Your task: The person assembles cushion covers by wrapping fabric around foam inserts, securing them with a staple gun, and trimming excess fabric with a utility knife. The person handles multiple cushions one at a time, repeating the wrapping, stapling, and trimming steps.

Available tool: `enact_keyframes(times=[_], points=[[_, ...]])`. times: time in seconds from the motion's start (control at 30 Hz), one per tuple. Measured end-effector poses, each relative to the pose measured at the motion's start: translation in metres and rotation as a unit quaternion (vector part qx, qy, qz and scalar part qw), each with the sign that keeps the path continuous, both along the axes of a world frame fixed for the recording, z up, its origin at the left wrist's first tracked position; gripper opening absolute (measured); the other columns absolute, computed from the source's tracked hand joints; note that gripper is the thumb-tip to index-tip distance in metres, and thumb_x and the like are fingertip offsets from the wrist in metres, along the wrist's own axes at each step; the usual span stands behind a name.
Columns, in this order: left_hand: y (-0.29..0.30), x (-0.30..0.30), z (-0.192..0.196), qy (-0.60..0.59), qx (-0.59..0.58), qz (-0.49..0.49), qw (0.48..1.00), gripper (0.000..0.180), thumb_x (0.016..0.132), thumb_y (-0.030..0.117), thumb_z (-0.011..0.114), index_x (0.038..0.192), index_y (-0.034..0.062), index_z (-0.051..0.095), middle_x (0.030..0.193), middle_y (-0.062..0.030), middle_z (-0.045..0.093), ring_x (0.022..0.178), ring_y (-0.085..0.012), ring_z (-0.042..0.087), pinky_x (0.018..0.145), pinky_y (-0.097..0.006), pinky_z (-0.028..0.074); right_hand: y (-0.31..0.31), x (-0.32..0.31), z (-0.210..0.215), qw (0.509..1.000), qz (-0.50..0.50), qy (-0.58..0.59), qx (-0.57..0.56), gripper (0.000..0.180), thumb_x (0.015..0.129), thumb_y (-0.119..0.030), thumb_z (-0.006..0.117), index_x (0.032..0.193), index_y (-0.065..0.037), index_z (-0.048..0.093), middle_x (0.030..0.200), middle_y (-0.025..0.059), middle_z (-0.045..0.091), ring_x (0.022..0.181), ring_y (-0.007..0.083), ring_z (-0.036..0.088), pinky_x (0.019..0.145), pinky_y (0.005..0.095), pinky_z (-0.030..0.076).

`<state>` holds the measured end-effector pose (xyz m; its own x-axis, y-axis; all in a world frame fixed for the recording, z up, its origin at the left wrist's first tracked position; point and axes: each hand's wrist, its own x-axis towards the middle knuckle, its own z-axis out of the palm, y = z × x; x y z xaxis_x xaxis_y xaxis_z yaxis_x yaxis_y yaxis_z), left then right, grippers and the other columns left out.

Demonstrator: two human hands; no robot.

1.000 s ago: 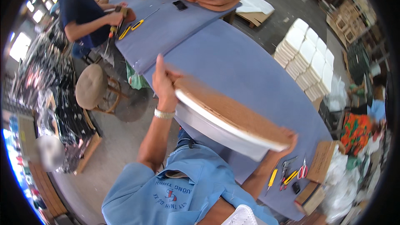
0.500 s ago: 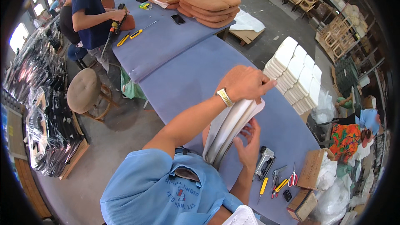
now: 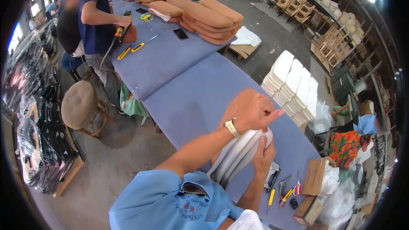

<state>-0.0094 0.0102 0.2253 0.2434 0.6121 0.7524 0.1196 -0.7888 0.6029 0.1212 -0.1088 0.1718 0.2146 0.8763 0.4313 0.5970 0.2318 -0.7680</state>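
On the blue table in front of me is a brown fabric cushion cover (image 3: 237,105) with several white layers (image 3: 232,155) bunched on its near side. My left hand (image 3: 258,114), with a gold watch at the wrist, lies across the cover's top end. Its fingers are curled in and its thumb points right; what they pinch is partly hidden. Lower on the right, my right hand (image 3: 264,155) grips the edge of the white layers, thumb on the near face. A metal staple gun (image 3: 272,176) lies beside the right forearm.
Near the right edge lie a yellow cutter (image 3: 271,196), red-handled scissors (image 3: 298,188) and pliers. Cardboard boxes (image 3: 317,174) stand beyond them. Stacked white pads (image 3: 289,87) are off the far side. Brown cushions (image 3: 213,19) and a co-worker with a power tool (image 3: 117,34) are farther up.
My right hand has come up from below and closed on the white layers' edge. My left hand remains at the top of the cover, while the whole view has shifted.
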Motion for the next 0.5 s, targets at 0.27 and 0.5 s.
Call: enact_keyframes(times=[0.27, 0.5], points=[[0.003, -0.027, -0.066, -0.121, -0.048, 0.036, 0.991, 0.045, 0.098, 0.03, 0.069, 0.135, 0.0052, 0.064, 0.137, -0.0192, 0.064, 0.131, -0.0327, 0.058, 0.114, -0.043, 0.04, 0.034, -0.007, -0.031, 0.999, -0.015, 0.034, -0.022, 0.048, 0.113, -0.032, 0.043, 0.113, 0.008, 0.069, 0.086, 0.0137, 0.073, 0.078, 0.0194, 0.068, 0.071, 0.036, 0.052], [-0.111, -0.069, -0.186, 0.079, -0.308, -0.074, 0.945, 0.089, 0.093, 0.044, 0.074, 0.159, 0.0, 0.035, 0.149, -0.0305, 0.051, 0.136, -0.0417, 0.053, 0.113, -0.046, 0.044, 0.047, 0.0, -0.045, 0.984, -0.096, 0.146, 0.035, 0.048, 0.113, -0.032, 0.043, 0.116, 0.009, 0.067, 0.102, 0.0123, 0.074, 0.091, 0.0184, 0.068, 0.081, 0.0336, 0.053]])
